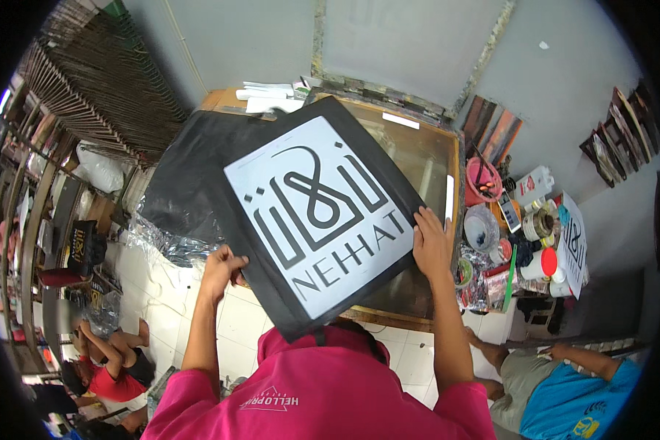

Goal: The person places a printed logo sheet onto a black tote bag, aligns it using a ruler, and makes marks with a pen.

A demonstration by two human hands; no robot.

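Observation:
A flat black bag (290,312), with small handle loops at two opposite ends, is tilted in front of me. On it lies a white sheet (271,198) printed with a large black emblem and lettering. My left hand (224,270) pinches the bag's left edge between thumb and curled fingers. At the right edge, my right hand (431,238) grips the bag, its fingers over the top near the sheet's corner. Behind is a glass-topped table (418,158) with a wooden frame. More black bags (187,172) with clear plastic lie to the left.
Jars, tubs, a pink bucket (484,180) and a phone (509,213) crowd the right side. A wire rack (99,73) stands at the far left. One person in red (114,370) sits at lower left; another in blue (579,400) is at lower right.

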